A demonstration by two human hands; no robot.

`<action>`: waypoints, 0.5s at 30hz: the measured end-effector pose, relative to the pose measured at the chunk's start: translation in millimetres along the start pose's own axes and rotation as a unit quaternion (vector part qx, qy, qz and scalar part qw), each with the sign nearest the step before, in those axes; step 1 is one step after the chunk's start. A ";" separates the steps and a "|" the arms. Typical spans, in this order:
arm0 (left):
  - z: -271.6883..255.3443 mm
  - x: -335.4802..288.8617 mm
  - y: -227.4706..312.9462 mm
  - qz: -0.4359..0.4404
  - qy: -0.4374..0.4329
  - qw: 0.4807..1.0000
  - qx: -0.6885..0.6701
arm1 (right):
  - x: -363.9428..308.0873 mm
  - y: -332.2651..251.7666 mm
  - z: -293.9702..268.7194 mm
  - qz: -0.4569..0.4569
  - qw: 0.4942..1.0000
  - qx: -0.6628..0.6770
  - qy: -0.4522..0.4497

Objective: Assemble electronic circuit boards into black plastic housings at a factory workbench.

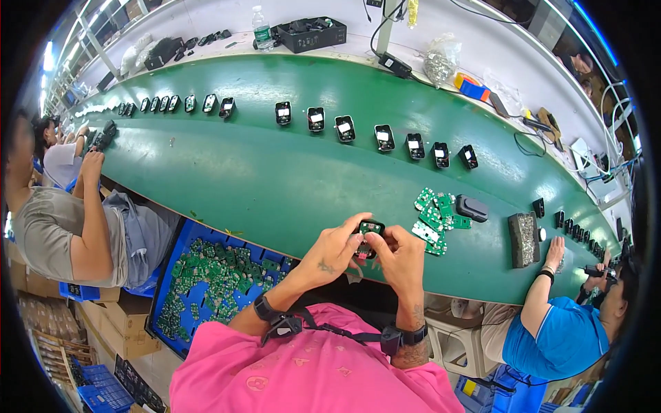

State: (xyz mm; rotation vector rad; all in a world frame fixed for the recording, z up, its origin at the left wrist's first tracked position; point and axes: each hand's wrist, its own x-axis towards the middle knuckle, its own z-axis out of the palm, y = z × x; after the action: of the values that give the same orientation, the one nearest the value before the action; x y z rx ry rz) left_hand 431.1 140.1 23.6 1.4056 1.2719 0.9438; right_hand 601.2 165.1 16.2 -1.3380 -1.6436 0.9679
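Observation:
Close to the near edge of the green table, both my hands are closed on a small black plastic casing (372, 226) with a green circuit board inside. My left hand (335, 246) grips its left side. My right hand (398, 253) holds the right side, its thumb bent over the board. A bit of pink-red shows at the casing's lower end, too small to make out. Right of my hands lies a loose pile of green circuit boards (432, 219), next to a dark rounded case (472, 208).
Black casings (345, 129) stand in a row along the green table (275, 186). A blue bin (180, 237) of circuit boards sits below its edge at left. A black foam block (524, 241) lies at right. Co-workers sit on both sides, one hand (554, 256) resting on the table.

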 end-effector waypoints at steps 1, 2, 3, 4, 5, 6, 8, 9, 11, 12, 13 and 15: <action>-1.5 1.0 -0.1 0.014 -0.018 0.999 -0.029 | 1.2 3.5 -2.1 0.000 1.000 -0.006 -0.010; -3.1 1.7 -0.3 0.012 -0.017 0.999 -0.029 | 1.7 5.5 -2.4 0.000 1.000 -0.011 -0.020; -4.5 2.1 -0.5 0.005 -0.031 0.999 -0.041 | 1.5 5.3 -2.0 0.001 1.000 -0.011 -0.022; -5.0 1.8 -0.8 -0.002 -0.045 0.998 -0.053 | 1.0 4.8 -1.9 -0.004 1.000 -0.002 -0.021; -4.3 1.6 0.1 -0.003 -0.045 0.998 -0.054 | 1.2 4.6 -2.3 -0.009 1.000 0.005 -0.021; -3.4 1.2 1.9 -0.007 -0.036 0.997 -0.072 | 1.8 4.6 -2.6 -0.009 1.000 0.004 -0.021; -2.1 0.8 2.4 -0.012 -0.028 0.995 -0.090 | 2.5 4.1 -1.9 0.020 0.998 0.048 -0.029; -1.5 0.6 2.2 -0.013 -0.016 0.997 -0.075 | 2.1 3.7 -0.7 0.021 0.998 0.047 -0.029; -1.6 0.3 0.3 -0.015 -0.004 0.998 -0.060 | 1.0 3.7 2.3 0.014 1.000 0.007 -0.024; -1.8 0.9 -1.8 -0.010 0.002 0.999 -0.045 | 0.6 3.2 5.0 0.015 1.000 0.007 -0.025; -1.8 1.1 -3.5 -0.006 0.008 0.999 -0.031 | 0.2 1.6 9.3 -0.004 1.000 0.017 -0.007; 2.5 2.0 -3.4 -0.011 0.023 0.999 -0.037 | -2.5 -2.4 16.1 -0.021 0.999 0.025 0.013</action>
State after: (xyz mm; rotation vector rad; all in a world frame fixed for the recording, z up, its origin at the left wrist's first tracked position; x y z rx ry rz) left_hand 433.1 141.6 19.6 1.3157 1.2710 1.0034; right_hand 585.8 161.0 11.8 -1.2728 -1.6119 0.9550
